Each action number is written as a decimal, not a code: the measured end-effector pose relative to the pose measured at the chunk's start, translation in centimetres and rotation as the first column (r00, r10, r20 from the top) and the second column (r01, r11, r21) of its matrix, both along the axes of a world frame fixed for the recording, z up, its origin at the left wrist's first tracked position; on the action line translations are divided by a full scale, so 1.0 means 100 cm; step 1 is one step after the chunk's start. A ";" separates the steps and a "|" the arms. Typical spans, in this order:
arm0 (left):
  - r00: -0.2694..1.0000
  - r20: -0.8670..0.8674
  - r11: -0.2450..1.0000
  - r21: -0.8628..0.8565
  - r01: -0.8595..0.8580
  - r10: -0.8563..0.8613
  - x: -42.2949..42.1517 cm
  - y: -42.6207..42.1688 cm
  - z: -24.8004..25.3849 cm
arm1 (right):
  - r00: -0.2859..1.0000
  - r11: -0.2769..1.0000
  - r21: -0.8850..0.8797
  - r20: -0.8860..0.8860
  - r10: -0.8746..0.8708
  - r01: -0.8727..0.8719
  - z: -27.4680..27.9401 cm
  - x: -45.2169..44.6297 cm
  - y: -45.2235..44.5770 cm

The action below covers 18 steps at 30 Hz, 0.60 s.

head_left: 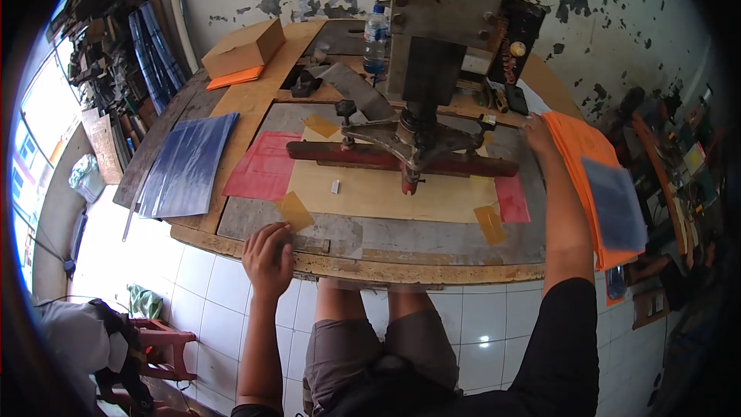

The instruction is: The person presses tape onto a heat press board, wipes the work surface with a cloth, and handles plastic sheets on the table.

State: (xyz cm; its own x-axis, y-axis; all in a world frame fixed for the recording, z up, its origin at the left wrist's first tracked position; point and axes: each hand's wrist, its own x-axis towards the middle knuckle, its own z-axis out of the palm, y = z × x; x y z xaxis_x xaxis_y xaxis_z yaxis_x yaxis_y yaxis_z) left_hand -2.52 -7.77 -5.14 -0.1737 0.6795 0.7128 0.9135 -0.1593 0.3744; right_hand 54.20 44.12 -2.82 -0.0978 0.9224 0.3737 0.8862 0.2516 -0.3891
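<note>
My left hand (268, 259) rests on the wooden front edge of the work table, its fingers loosely bent and holding nothing. Close to its fingertips is a piece of brown tape (294, 211) on a pale yellow board (363, 194). My right hand (538, 135) is at the upper left corner of a stack of orange sheets (579, 139), with its fingers closed at that corner. The fingertips are small and partly hidden. Between my hands stands a metal press (417, 135) with a long reddish bar above the board.
Blue-tinted clear sheets (187, 162) lie at the left, and another clear sheet (614, 205) lies on the orange stack. A cardboard box (245, 46) and a water bottle (376, 40) stand at the back. A red stool (174, 347) is on the floor, lower left.
</note>
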 end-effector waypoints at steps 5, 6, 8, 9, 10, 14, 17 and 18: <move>0.995 -0.063 0.996 0.039 -0.075 0.077 0.005 0.006 -0.002 | 0.986 0.980 -0.143 0.118 -0.120 0.137 -0.013 -0.001 0.055; 0.995 -0.067 0.996 0.037 -0.076 0.078 0.005 0.005 -0.003 | 0.977 0.956 -0.212 0.111 -0.182 0.202 -0.011 -0.004 0.056; 0.994 -0.077 0.996 0.031 -0.080 0.082 0.004 0.006 -0.003 | 0.959 0.917 -0.291 0.156 -0.236 0.273 0.002 -0.012 0.053; 0.993 -0.082 0.996 0.027 -0.080 0.082 0.004 0.006 -0.004 | 0.952 0.910 -0.303 0.206 -0.227 0.283 0.007 -0.013 0.053; 0.993 -0.085 0.996 0.027 -0.085 0.087 0.004 0.006 -0.004 | 0.942 0.903 -0.314 0.254 -0.218 0.293 0.010 -0.015 0.052; 0.991 -0.094 0.995 0.033 -0.096 0.099 0.005 0.008 -0.005 | 0.872 0.885 -0.283 0.433 -0.226 0.370 0.011 -0.022 0.049; 0.990 -0.089 0.994 0.030 -0.104 0.106 0.006 0.006 -0.005 | 0.893 0.895 -0.272 0.382 -0.238 0.355 0.008 -0.023 0.052; 0.991 -0.086 0.994 0.031 -0.105 0.107 0.006 0.007 -0.004 | 0.890 0.891 -0.290 0.399 -0.219 0.349 0.011 -0.022 0.055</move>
